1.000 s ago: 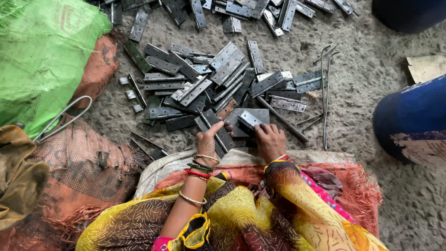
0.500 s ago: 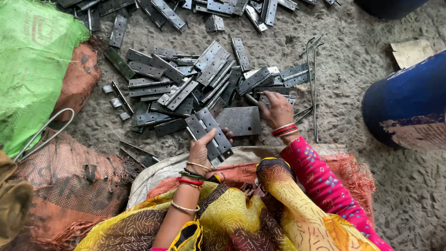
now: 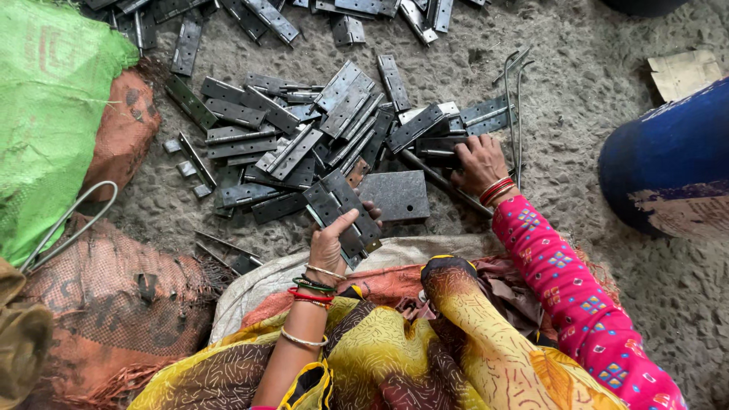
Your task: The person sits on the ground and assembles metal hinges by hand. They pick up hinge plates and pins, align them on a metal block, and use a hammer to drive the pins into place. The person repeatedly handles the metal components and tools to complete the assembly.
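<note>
Person sat on a rough concrete floor (image 3: 592, 68), knees draped in yellow patterned cloth (image 3: 456, 342).

Left hand (image 3: 332, 244), wrist ringed with bangles, was closed around a grey metal hinge (image 3: 343, 214). The hinge was tilted, its upper end pointing up and left, its lower end at the fingertips; thumb on the near face, fingers wrapped over the right edge.

Just right of that hinge, a flat square metal block (image 3: 395, 195) lay on the floor, touching or nearly touching it.

Right hand (image 3: 478, 163), in a pink patterned sleeve (image 3: 562, 281) with red bangles, was stretched out to the right edge of the hinge pile (image 3: 304, 137). Fingers bent down over dark hinge pieces and a thin metal rod (image 3: 440, 181) that ran diagonally beneath the palm. Could not tell whether it gripped anything or only pressed on the pieces.

Pile of hinges spread across the floor ahead of both hands, leaves overlapping at all angles. More hinges scattered along the top edge of view.

Long bent wire rods (image 3: 516, 99) lay just beyond the right hand.

Left side: green woven sack (image 3: 45, 114) over an orange mesh sack (image 3: 121, 129). Right side: blue drum-like shape (image 3: 668, 167), piece of cardboard (image 3: 683, 72) above it.
</note>
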